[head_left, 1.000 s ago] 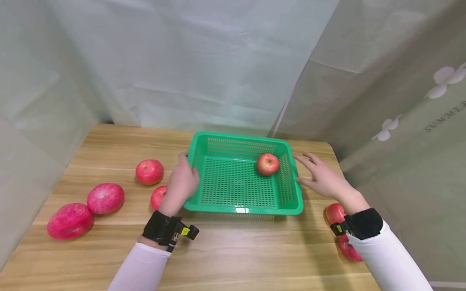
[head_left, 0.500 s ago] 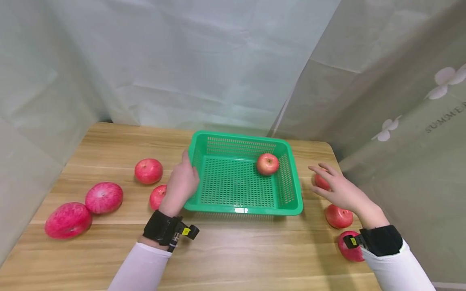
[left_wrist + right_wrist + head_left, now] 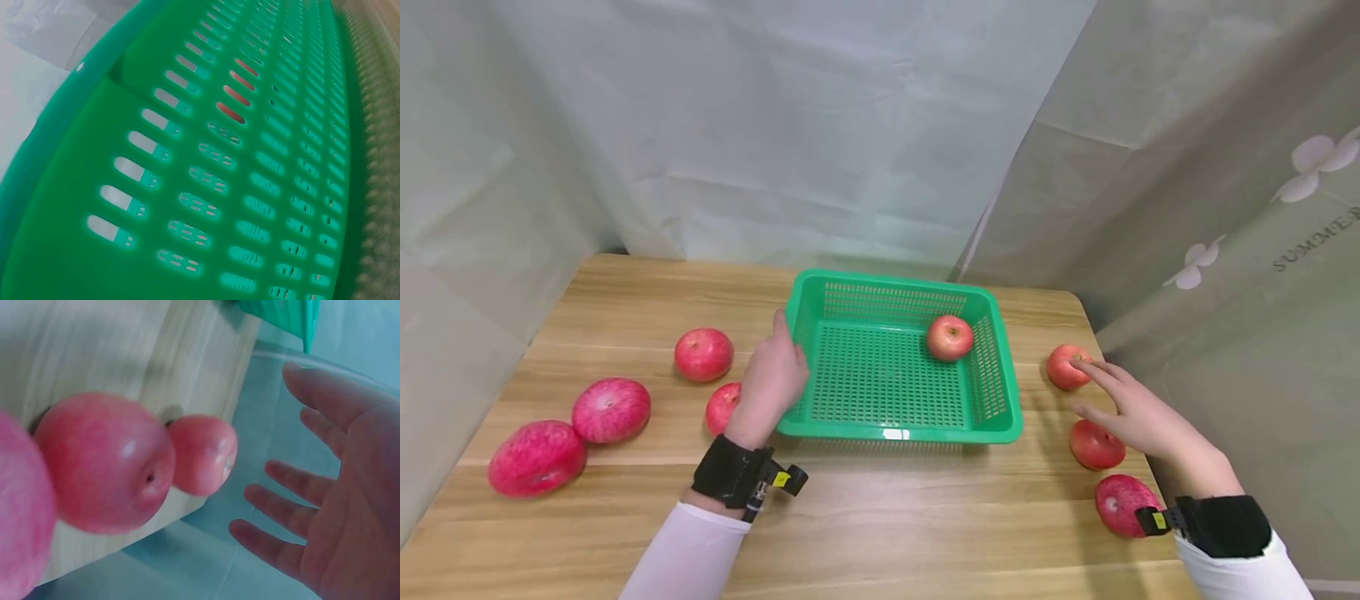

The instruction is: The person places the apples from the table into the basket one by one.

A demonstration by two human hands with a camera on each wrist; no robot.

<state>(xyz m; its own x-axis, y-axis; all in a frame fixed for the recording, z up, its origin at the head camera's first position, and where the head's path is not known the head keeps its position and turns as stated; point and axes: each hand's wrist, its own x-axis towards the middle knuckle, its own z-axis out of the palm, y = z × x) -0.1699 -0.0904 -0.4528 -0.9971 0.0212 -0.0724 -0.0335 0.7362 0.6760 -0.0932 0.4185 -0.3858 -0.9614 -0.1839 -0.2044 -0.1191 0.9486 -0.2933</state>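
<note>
On the table (image 3: 887,529), the left hand (image 3: 772,377) grips a green basket (image 3: 899,433). The spread, empty right hand (image 3: 1141,417) hovers by apples (image 3: 1062,368) at right.

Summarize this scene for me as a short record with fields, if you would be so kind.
Basket: green, with one apple toward its right end
Left of it: four red fruits, one partly hidden
Right of it: three red fruits in a row
Left hand: holds the left rim
Right hand: holds nothing, beside the right row
Surface: wooden table
</note>
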